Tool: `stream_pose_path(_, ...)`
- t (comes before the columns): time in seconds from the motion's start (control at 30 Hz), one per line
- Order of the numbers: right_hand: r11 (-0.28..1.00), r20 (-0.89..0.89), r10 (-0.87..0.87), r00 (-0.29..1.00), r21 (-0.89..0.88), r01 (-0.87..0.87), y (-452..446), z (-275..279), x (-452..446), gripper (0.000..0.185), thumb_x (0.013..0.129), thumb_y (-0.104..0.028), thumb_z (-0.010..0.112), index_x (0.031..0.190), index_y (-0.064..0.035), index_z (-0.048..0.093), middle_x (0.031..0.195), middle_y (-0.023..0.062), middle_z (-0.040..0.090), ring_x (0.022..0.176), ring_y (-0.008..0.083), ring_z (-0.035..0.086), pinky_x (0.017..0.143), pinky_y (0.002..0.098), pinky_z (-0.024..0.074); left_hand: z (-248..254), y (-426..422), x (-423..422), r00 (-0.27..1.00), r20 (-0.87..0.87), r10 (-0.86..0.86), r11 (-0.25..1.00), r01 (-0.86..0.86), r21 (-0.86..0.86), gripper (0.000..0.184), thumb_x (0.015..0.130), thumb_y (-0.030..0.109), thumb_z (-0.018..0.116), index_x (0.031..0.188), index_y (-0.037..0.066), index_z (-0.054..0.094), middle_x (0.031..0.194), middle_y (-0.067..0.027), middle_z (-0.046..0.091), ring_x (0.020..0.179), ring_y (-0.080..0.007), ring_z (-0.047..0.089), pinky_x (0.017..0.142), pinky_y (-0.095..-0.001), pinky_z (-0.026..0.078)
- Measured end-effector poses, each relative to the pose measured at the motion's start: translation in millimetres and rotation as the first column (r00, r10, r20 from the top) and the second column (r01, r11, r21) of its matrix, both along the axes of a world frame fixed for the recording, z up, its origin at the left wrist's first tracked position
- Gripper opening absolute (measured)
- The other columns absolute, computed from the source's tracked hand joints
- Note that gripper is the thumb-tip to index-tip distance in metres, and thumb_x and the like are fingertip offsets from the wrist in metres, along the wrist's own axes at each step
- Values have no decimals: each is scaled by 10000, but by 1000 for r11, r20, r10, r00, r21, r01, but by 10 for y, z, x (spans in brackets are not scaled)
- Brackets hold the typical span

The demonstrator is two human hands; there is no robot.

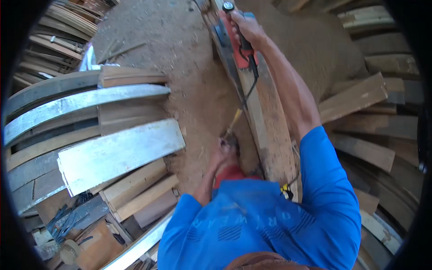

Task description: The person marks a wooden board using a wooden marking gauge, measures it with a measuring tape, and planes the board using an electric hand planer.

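Observation:
My right hand (246,29) is closed around the black handle of a red electric hand planer (243,61), at the far end of a long wooden beam (265,112). A black knob (228,6) sits at the planer's front. From the tool's rear, a dark power cord (250,92) runs back toward me, with a yellowish stretch (236,117) near my left hand. Held low in front of my body, my left hand (223,146) appears closed on the cord; its fingers are partly blurred.
Stacked boards (126,150) lie to the left, some with whitish faces. More planks (355,96) are piled on the right. Shavings and dust cover the ground (180,54). A yellow-and-black object (286,192) lies beside the beam's near end.

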State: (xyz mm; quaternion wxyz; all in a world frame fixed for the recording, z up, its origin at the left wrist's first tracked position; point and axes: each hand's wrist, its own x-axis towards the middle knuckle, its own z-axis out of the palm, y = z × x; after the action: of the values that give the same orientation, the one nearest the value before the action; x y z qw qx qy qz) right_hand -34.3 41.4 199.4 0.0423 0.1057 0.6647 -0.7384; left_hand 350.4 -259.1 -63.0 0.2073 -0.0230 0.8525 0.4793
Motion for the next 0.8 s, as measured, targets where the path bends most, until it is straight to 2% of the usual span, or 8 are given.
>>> stream_pose_path(0.1, 989, 259, -99, 961, 131, 66, -56, 81, 544, 404, 995, -461, 610, 1128, -107, 754, 1001, 86, 702, 866, 327, 691, 795, 420, 565, 283, -246, 2, 988, 156, 10, 982, 20, -187, 177, 869, 141, 604, 1020, 55, 636, 1004, -219, 664, 931, -354, 672, 792, -450, 518)
stream_pose_path(0.13, 992, 186, -35, 982, 126, 11, -18, -77, 748, 520, 952, -581, 619, 1160, -121, 742, 1089, 101, 708, 1011, 355, 705, 812, 493, 561, 412, -288, -16, 980, 197, 30, 980, 10, -201, 170, 861, 137, 607, 1004, 50, 640, 994, -220, 662, 924, -368, 662, 793, -457, 514)
stream_pose_path(0.2, 995, 90, -40, 995, 95, 31, -64, -70, 1330, 369, 999, -470, 579, 993, -107, 648, 824, 10, 601, 701, 162, 584, 591, 335, 485, 791, -333, -10, 962, 265, 69, 973, -6, -231, 157, 845, 129, 614, 972, 41, 646, 976, -221, 658, 909, -395, 643, 793, -471, 507)
stream_pose_path(0.23, 996, 20, -43, 999, 83, 41, -105, 33, 1602, 336, 1023, -414, 559, 910, -100, 601, 692, -36, 547, 546, 65, 524, 481, 256, 447, 716, -449, 52, 991, 132, 25, 956, 14, -292, 151, 836, 123, 621, 961, 41, 645, 961, -218, 654, 904, -398, 636, 793, -474, 505)
stream_pose_path(0.33, 994, 169, -59, 984, 105, 42, -159, 289, 2428, 309, 1021, -385, 568, 921, -98, 623, 681, -44, 542, 554, 54, 521, 483, 251, 434, 439, -767, 331, 981, -161, -106, 905, 29, -423, 134, 812, 104, 639, 933, 47, 646, 923, -209, 643, 896, -403, 617, 796, -484, 496)
stream_pose_path(0.6, 987, 157, -25, 987, 164, -1, -355, -49, 4853, 336, 1049, -404, 516, 945, -86, 550, 684, -39, 509, 566, 64, 495, 509, 266, 434, 673, -780, 972, 970, -179, -167, 906, 79, -415, 122, 801, 74, 645, 922, 70, 661, 954, -192, 650, 944, -395, 611, 821, -489, 475)
stream_pose_path(0.7, 982, 157, -48, 986, 186, 18, -379, 4, 5109, 540, 1006, -546, 521, 981, -14, 607, 688, 71, 595, 644, 193, 581, 629, 385, 487, 505, -759, 1090, 966, -201, -161, 887, 53, -459, 139, 798, 66, 639, 936, 71, 660, 965, -183, 655, 955, -397, 616, 824, -494, 481)
stream_pose_path(0.8, 971, 91, -82, 993, 230, 59, -418, -74, 4803, 597, 999, -592, 516, 1018, -2, 604, 705, 70, 604, 649, 188, 585, 627, 379, 490, 294, -736, 973, 971, -218, -102, 928, 14, -372, 149, 797, 67, 633, 943, 75, 662, 967, -181, 654, 972, -395, 618, 826, -498, 482)
